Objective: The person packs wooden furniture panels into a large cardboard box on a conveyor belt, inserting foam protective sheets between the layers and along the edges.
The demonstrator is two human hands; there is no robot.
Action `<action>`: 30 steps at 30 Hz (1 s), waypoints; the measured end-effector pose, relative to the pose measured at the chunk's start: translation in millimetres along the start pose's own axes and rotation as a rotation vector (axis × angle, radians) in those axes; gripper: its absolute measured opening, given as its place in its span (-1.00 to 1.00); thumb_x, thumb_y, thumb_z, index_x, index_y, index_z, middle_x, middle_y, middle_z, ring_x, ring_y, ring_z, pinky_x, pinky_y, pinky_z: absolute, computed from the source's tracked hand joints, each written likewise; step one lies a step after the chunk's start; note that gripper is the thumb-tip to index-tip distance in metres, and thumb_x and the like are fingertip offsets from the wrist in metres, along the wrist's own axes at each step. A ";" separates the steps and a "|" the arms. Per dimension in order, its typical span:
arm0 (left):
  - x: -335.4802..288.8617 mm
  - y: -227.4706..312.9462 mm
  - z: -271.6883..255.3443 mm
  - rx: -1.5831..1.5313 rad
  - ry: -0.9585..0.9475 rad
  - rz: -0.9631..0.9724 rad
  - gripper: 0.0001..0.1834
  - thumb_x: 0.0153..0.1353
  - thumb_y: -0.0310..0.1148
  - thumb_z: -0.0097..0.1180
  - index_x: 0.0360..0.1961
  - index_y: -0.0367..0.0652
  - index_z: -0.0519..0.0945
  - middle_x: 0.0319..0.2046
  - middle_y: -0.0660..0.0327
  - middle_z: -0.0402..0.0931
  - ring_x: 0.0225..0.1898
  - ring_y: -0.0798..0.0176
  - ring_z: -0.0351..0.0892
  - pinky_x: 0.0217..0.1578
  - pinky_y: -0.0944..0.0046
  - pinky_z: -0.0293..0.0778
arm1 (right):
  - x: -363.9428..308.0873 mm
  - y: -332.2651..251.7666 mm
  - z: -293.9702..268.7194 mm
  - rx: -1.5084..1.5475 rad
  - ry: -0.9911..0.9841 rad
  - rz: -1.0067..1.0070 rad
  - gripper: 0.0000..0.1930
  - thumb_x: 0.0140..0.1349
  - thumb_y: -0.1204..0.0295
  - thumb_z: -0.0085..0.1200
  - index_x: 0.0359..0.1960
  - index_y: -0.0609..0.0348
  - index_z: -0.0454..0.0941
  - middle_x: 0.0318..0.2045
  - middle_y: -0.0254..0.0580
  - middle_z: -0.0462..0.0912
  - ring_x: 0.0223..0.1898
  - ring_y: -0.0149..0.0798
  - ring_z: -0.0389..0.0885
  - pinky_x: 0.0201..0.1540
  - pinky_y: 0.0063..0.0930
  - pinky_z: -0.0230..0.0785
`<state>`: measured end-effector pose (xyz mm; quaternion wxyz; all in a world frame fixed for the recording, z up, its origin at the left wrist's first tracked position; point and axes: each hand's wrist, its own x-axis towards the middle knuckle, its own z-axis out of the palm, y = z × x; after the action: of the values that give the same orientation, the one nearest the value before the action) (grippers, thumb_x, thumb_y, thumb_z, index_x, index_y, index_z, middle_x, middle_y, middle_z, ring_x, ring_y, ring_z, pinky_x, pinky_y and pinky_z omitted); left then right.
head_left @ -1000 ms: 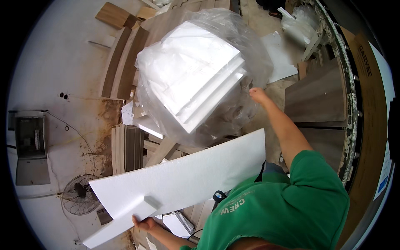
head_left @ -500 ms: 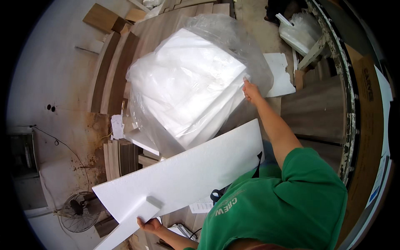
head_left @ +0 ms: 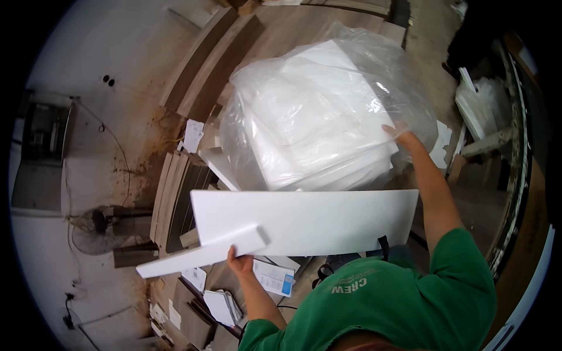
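Reaching past the wide white foam panel (head_left: pixel 310 219), the right hand (head_left: pixel 403 136) meets the right edge of the white foam sheet stack (head_left: pixel 328 111), which lies ahead of the panel, inside a clear plastic bag (head_left: pixel 417 96). The stack spreads leftward from that hand, the nearer of the two; its thumb stands apart from the fingers, but whether it pinches film I cannot tell. The left hand (head_left: pixel 239 261) grips the lower edge of a narrow white foam strip (head_left: pixel 196 256), overlapping the panel and slanting down to the left. Compared with half a second ago, the panel's long axis runs nearly level instead of rising rightward, and the strip's far end shows fully.
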<state>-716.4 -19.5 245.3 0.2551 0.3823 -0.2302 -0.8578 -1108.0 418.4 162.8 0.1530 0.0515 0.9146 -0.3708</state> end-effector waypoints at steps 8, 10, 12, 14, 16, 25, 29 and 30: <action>36.6 -121.9 -6.2 -0.160 0.079 -0.072 -0.53 -0.23 -0.49 -0.03 -0.15 -0.23 0.30 -0.18 0.12 0.32 -0.09 0.06 0.25 -0.02 0.03 0.12 | -57.6 18.8 -40.7 0.668 -0.537 0.358 -0.50 -0.05 0.11 0.02 -0.16 0.20 0.28 -0.22 -0.21 0.38 -0.19 -0.29 0.34 -0.23 -0.40 0.28; 36.7 -139.1 -9.1 -0.217 0.088 -0.079 -0.53 -0.25 -0.49 -0.04 -0.16 -0.25 0.30 -0.19 0.11 0.32 -0.10 0.06 0.26 -0.04 0.05 0.16 | -89.3 25.5 -58.0 0.603 -0.587 0.386 -0.55 -0.01 0.19 0.00 -0.13 0.17 0.24 -0.20 -0.23 0.36 -0.14 -0.29 0.31 -0.17 -0.27 0.26; 40.7 -147.0 -20.8 -0.262 0.052 -0.072 -0.53 -0.25 -0.50 -0.04 -0.17 -0.28 0.30 -0.20 0.09 0.33 -0.12 0.06 0.28 -0.06 0.07 0.21 | -125.4 9.7 -78.6 0.510 -0.555 0.410 -0.57 0.01 0.22 -0.02 -0.11 0.14 0.24 -0.16 -0.22 0.34 -0.09 -0.29 0.28 -0.12 -0.16 0.22; 38.3 -144.9 -15.7 -0.261 0.043 -0.089 -0.54 -0.24 -0.49 -0.05 -0.18 -0.31 0.30 -0.21 0.08 0.33 -0.14 0.06 0.30 -0.07 0.08 0.23 | -133.6 21.1 -102.3 0.467 -0.475 0.396 -0.57 0.01 0.23 -0.02 -0.10 0.12 0.23 -0.22 -0.24 0.38 -0.14 -0.30 0.33 -0.13 -0.23 0.24; 39.7 -140.7 -7.7 -0.269 0.107 -0.053 -0.55 -0.22 -0.48 -0.06 -0.18 -0.31 0.30 -0.21 0.08 0.33 -0.14 0.07 0.30 -0.07 0.08 0.22 | -126.0 28.9 -132.5 0.285 -0.343 0.314 -0.60 0.01 0.21 -0.02 -0.14 0.12 0.29 -0.31 -0.28 0.43 -0.24 -0.35 0.38 -0.18 -0.40 0.26; 89.9 -116.2 56.9 -0.259 -0.033 -0.052 -0.50 -0.17 -0.43 -0.01 -0.12 -0.30 0.24 -0.19 0.08 0.32 -0.13 0.06 0.29 -0.06 0.07 0.21 | -80.0 -101.9 -186.5 0.203 0.131 -0.130 -0.43 -0.07 0.20 0.05 -0.06 0.31 0.24 -0.35 -0.24 0.46 -0.39 -0.48 0.39 -0.32 -0.71 0.23; 90.5 -111.8 67.1 -0.302 -0.011 0.025 -0.58 -0.19 -0.46 -0.01 -0.21 -0.34 0.31 -0.25 0.08 0.34 -0.16 0.06 0.30 -0.09 0.10 0.24 | -81.6 -162.9 -235.2 0.068 -0.002 -0.232 -0.45 -0.03 0.18 -0.02 0.01 0.11 0.19 -0.49 -0.34 0.45 -0.59 -0.57 0.37 -0.67 -0.71 0.24; 87.6 -113.2 70.6 -0.287 0.020 0.055 -0.59 -0.19 -0.46 -0.01 -0.22 -0.34 0.32 -0.26 0.08 0.35 -0.16 0.06 0.31 -0.09 0.10 0.25 | -78.6 -153.0 -258.7 -0.048 -0.060 -0.143 -0.43 -0.04 0.18 -0.01 0.02 0.10 0.17 -0.40 -0.29 0.46 -0.49 -0.51 0.41 -0.61 -0.66 0.28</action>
<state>-851.2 27.3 173.8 0.3326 0.3438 -0.1131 -0.8708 -1127.7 489.4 464.6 0.1546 -0.0290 0.9196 -0.3601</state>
